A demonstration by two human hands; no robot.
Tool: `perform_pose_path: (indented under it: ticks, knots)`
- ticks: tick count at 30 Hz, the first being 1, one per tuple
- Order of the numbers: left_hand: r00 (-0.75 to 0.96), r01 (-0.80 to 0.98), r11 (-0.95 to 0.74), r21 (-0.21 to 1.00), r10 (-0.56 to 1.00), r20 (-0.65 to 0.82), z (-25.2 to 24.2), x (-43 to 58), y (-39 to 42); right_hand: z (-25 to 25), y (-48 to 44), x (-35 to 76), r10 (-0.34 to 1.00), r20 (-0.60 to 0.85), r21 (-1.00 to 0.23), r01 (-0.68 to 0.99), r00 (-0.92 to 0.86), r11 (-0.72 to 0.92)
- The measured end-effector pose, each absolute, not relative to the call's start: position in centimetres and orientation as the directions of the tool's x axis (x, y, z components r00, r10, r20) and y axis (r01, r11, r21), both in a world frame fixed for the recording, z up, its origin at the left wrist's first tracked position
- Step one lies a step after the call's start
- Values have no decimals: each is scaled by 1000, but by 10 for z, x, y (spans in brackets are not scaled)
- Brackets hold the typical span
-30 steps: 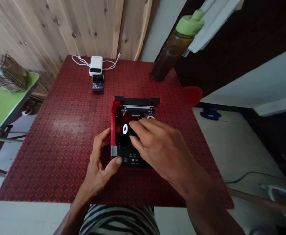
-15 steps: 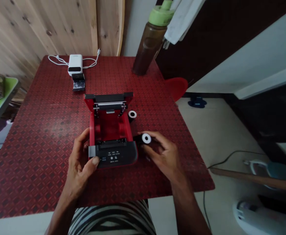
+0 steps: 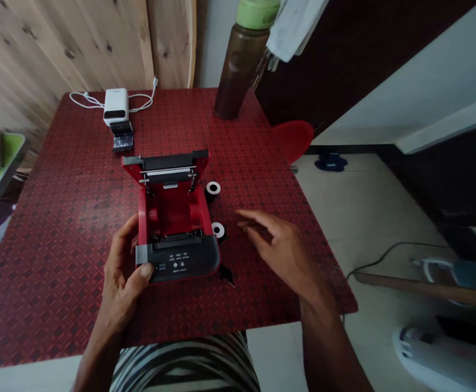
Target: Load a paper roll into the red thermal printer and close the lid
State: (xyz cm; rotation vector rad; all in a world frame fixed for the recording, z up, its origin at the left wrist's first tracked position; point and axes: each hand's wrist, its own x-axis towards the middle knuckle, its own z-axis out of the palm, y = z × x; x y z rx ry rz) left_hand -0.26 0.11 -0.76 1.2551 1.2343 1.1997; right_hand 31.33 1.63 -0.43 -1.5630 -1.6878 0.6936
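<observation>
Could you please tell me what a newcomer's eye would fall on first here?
Probably the red-and-black device with its lid raised, on the patterned red table, the left hand holding its left front corner. Next, a near roll and a far roll, white-ended and black, beside its right side, with the open right hand apart from them. A green-topped brown bottle towers at the table's far right.

Bare tabletop runs from the right hand to the right edge; leftward, near roll and far roll stand close along the right flank of the red machine, bay open from above, raised lid barring the back, left hand the left side.
</observation>
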Motion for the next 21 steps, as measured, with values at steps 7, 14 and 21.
perform_pose_path:
  ticks: [7, 14, 21]
  knots:
    - [16, 20, -21, 1000, 1000, 20, -8, -2, 2, -19, 98, 285, 982, 190, -779, 606, -11, 158]
    - [44, 4, -59, 998, 997, 58, -6, -2, 2, -12, 93, 285, 971, 228, -787, 602, 74, 139]
    - [45, -1, -25, 1000, 999, 25, -6, -1, 0, 82, 30, 310, 986, 165, -829, 537, -39, 159]
